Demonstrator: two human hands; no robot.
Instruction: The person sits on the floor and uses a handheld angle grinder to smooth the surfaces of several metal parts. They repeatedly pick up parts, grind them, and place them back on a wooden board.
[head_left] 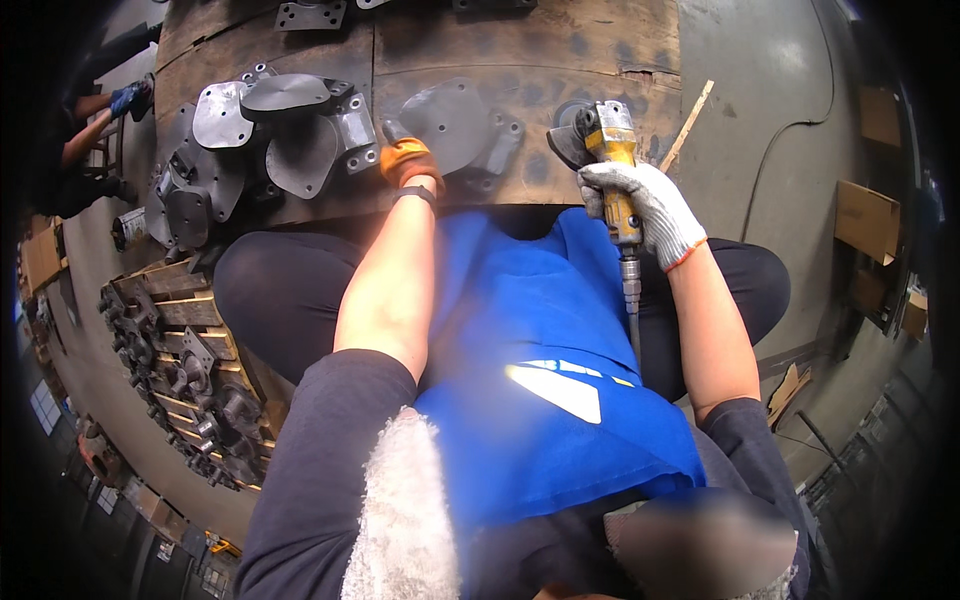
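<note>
My right hand (pixel 645 205), in a white knit glove with an orange cuff edge, is wrapped round a yellow air grinder (pixel 618 150). A hose fitting runs from the tool's lower end toward my lap. The grinder's dark disc (pixel 568 135) is over the wooden table top, right of a flat grey metal bracket (pixel 445 125) with bolt holes. My left hand (pixel 408 160), in an orange glove, has its fingers closed at the left edge of that bracket; the fingertips are partly hidden.
Several similar grey brackets (pixel 300 125) are heaped on the table (pixel 560 60) to the left. A wooden pallet (pixel 190 315) with metal parts stands low at the left. Another person's gloved hand (pixel 130 98) shows at far left. Right lie a wooden stick (pixel 690 120) and cardboard boxes (pixel 866 222).
</note>
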